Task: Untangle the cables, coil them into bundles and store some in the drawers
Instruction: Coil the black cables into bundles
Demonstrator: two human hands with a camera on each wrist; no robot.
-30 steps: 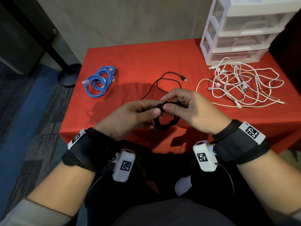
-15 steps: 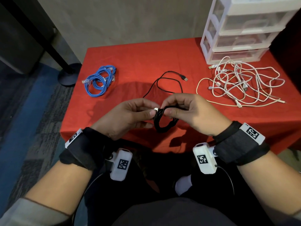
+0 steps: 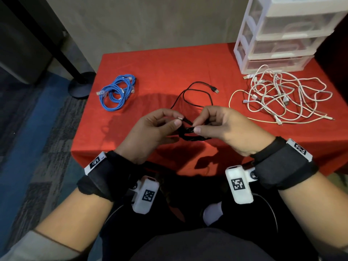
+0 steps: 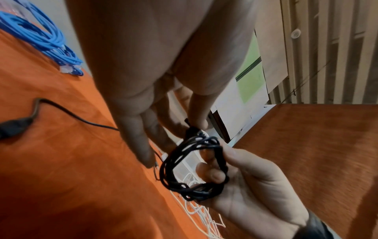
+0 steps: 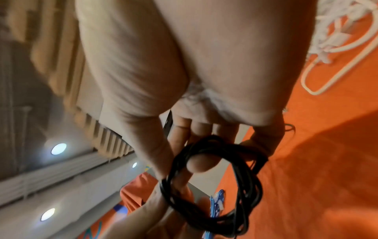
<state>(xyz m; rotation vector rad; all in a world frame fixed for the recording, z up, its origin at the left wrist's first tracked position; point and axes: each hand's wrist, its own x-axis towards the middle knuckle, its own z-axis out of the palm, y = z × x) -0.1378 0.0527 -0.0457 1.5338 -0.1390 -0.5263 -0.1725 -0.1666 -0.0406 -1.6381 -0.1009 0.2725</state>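
Left hand [image 3: 150, 129]: over the near edge of the bench [image 3: 160, 65], fingers [image 3: 177, 121] pinching the small plug end of the black cable [image 3: 188, 131].
Right hand [image 3: 224, 127]: just beside the left, fingers curled round the black coil.
Black cable: small coil held between both hands, loose tail lying out toward mid-bench.
Blue cables [image 3: 116, 93]: coiled near the left edge.
White cables [image 3: 282, 95]: messy pile by the right edge.
Drawers [image 3: 282, 32]: far right corner, touching the white pile.

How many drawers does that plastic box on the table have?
3 show, stacked in the clear drawer unit at the table's far right corner: top, middle, bottom. The frame's top edge may hide more.
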